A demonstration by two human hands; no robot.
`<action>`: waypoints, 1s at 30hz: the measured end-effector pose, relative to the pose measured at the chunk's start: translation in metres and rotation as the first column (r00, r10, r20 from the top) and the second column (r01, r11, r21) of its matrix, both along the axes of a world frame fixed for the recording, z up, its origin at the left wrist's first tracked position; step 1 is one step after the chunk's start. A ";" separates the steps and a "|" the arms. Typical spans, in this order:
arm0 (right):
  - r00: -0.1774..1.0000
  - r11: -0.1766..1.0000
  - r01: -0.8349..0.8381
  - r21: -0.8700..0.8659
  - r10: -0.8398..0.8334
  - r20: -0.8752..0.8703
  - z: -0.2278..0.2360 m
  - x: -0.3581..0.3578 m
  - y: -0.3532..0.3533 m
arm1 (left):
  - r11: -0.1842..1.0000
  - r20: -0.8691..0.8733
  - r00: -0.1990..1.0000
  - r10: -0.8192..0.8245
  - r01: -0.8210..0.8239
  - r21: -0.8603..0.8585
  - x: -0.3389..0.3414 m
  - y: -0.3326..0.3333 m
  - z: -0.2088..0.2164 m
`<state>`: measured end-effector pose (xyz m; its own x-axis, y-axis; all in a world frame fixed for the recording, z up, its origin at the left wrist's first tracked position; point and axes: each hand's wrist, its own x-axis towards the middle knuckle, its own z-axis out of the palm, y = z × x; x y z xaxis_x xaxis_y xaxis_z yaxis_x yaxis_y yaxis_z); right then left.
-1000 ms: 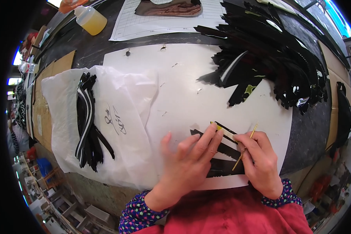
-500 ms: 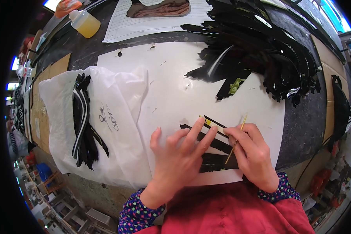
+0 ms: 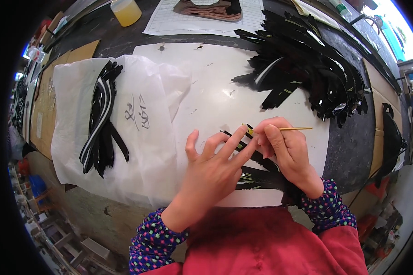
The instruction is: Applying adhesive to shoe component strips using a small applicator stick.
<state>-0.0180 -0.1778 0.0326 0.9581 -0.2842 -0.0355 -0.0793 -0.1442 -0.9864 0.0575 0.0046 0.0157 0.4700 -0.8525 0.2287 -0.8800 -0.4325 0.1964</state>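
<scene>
Black glossy strips (image 3: 257, 176) lie fanned on the white board in front of me, some edged in yellow-green. My left hand (image 3: 215, 169) is open and spread over them, its index and middle fingertips resting on the uppermost strip (image 3: 264, 160). Close to those fingertips, my right hand (image 3: 287, 149) is closed around a thin yellow stick (image 3: 298, 129), which points out to the right. The thumb and fingers meet by the strip's yellow end (image 3: 249, 129). Whether they also pinch the strip is hidden.
A large heap of black strips (image 3: 307, 59) covers the board's far right. On a white plastic sheet (image 3: 156, 151) at left lies a black bundle with white stripes (image 3: 103, 119). Farther back are a bottle of yellow liquid (image 3: 126, 13) and a gridded paper (image 3: 163, 20). Cardboard (image 3: 385, 101) flanks the right.
My right hand has moved up and left toward the left fingertips. The stick has swung from steep to nearly level. The whole view has shifted a little.
</scene>
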 end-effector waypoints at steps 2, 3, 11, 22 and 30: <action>0.998 0.999 -0.004 -0.034 0.002 -0.064 -0.006 0.002 0.002 | 0.999 -0.009 1.000 -0.002 0.002 -0.046 -0.001 0.001 -0.003; 1.000 0.991 0.005 -0.131 -0.007 -0.015 -0.009 0.002 0.003 | 0.999 -0.012 1.000 0.009 -0.009 -0.049 -0.001 0.001 -0.005; 0.992 0.912 0.051 -0.407 0.000 0.123 -0.014 0.006 0.008 | 0.997 -0.053 0.999 0.007 -0.011 -0.071 -0.002 0.002 -0.007; 0.996 0.971 0.043 -0.236 -0.024 0.083 -0.017 0.004 0.003 | 0.997 -0.058 0.998 0.025 -0.029 -0.066 -0.005 0.002 -0.007; 0.986 0.935 0.054 -0.351 0.005 0.166 -0.019 0.007 0.005 | 0.998 -0.074 0.997 0.014 -0.018 -0.058 -0.004 0.002 -0.006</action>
<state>-0.0109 -0.1728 0.0141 0.9351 -0.2731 0.2261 0.0688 -0.4858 -0.8714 0.0534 0.0066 0.0097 0.5011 -0.8306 0.2427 -0.8551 -0.4324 0.2860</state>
